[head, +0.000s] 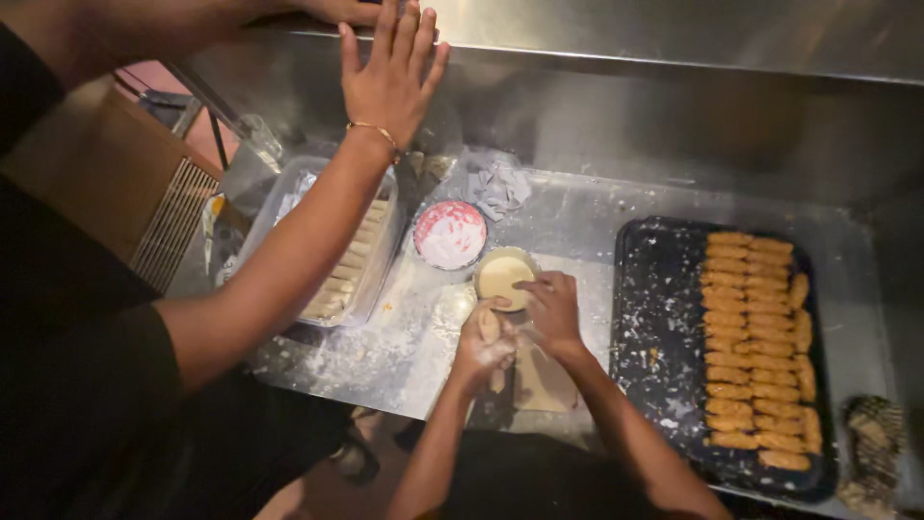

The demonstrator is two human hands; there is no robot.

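Both bare forearms rose from the lower edge and converged at the middle. The left grip [484, 339] was curled closed, dusted white, knuckles upward. The right grip [553, 306] sat just beside it, palm down, fingers bent downward, their closure unclear.

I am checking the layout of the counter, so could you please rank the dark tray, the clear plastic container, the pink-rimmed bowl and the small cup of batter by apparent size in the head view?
1. dark tray
2. clear plastic container
3. pink-rimmed bowl
4. small cup of batter

The bowl and cup look close in size; the bowl appears slightly wider.
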